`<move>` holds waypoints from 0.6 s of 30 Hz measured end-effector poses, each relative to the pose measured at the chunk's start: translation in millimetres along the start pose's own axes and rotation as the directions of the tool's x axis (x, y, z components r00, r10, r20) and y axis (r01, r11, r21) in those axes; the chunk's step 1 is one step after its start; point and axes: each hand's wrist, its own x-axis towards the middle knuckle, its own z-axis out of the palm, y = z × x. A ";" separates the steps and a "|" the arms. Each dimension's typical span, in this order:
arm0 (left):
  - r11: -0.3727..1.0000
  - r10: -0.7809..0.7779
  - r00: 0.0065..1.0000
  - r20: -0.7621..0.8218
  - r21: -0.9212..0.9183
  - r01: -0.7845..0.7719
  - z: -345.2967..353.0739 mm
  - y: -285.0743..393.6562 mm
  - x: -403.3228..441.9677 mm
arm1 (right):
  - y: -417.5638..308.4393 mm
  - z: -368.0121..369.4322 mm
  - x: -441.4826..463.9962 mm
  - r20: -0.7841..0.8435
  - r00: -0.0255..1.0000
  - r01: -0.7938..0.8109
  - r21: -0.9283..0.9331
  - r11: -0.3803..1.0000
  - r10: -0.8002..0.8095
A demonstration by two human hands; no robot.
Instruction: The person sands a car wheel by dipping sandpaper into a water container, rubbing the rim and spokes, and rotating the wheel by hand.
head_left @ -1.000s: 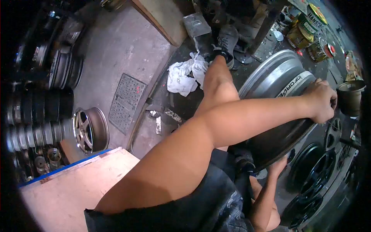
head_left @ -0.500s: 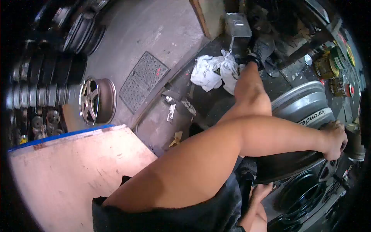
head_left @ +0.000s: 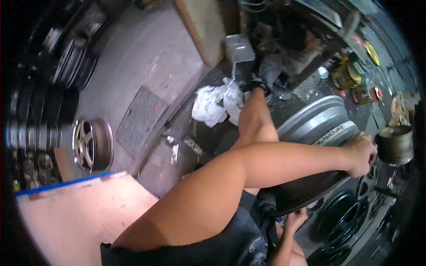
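A silver wheel rim (head_left: 306,122) with a white lettered sticker on its barrel stands tilted at the right, beside my bare leg. My left arm reaches across the view, and my left hand (head_left: 358,154) is closed over the rim's right edge. Below the rim's dark lower edge is my right hand (head_left: 295,220), with its fingers curled in. Whatever those fingers hold, if anything, is too small to make out, and I cannot tell whether they touch the rim.
A rusty metal can (head_left: 394,145) stands right of my left hand. Black rims (head_left: 339,217) lie at the lower right. White rags (head_left: 211,104) and a metal box (head_left: 240,48) are near my foot. A spoked rim (head_left: 93,145) stands left, behind a pale board (head_left: 88,217).
The view has turned, so most things sit further left, many also lower. My left hand remains on the rim's edge, and my right hand stays below it with curled fingers.
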 end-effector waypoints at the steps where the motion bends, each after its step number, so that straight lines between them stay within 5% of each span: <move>1: 0.999 0.031 0.999 -0.030 -0.012 -0.031 6.0 -4.7 1.6 | 4.4 -0.9 23.0 -0.017 0.996 0.089 0.033 0.996 -0.088; 2: 0.998 0.052 0.996 -0.068 -0.027 -0.054 10.7 -9.3 2.3 | 5.5 -1.0 42.3 0.017 0.990 -0.138 0.102 0.985 0.137; 4: 0.997 0.078 0.993 -0.088 -0.011 -0.079 10.9 -11.5 0.7 | 10.7 1.7 41.1 0.065 0.980 -0.198 0.351 0.915 0.186; 6: 0.994 0.107 0.988 -0.114 0.003 -0.108 6.4 -7.6 1.3 | 13.5 12.7 13.1 -0.112 0.993 0.050 0.125 0.991 -0.036; 10: 0.996 0.083 0.992 -0.092 0.020 -0.082 -2.6 -10.5 -1.7 | 19.1 6.9 -25.3 0.048 0.999 -0.007 0.080 0.997 0.003; 14: 0.983 0.181 0.979 -0.098 0.026 -0.179 5.7 -18.9 2.7 | 11.6 0.6 39.3 -0.126 0.992 0.003 0.052 0.999 0.003; 16: 0.986 0.167 0.980 -0.107 0.029 -0.165 3.8 -13.4 2.9 | 29.4 7.5 37.0 -0.100 0.986 -0.121 0.092 0.988 0.130; 18: 0.984 0.176 0.982 -0.074 0.026 -0.175 -2.3 -6.1 1.8 | 34.8 7.7 2.3 -0.085 0.993 -0.073 0.080 0.994 0.080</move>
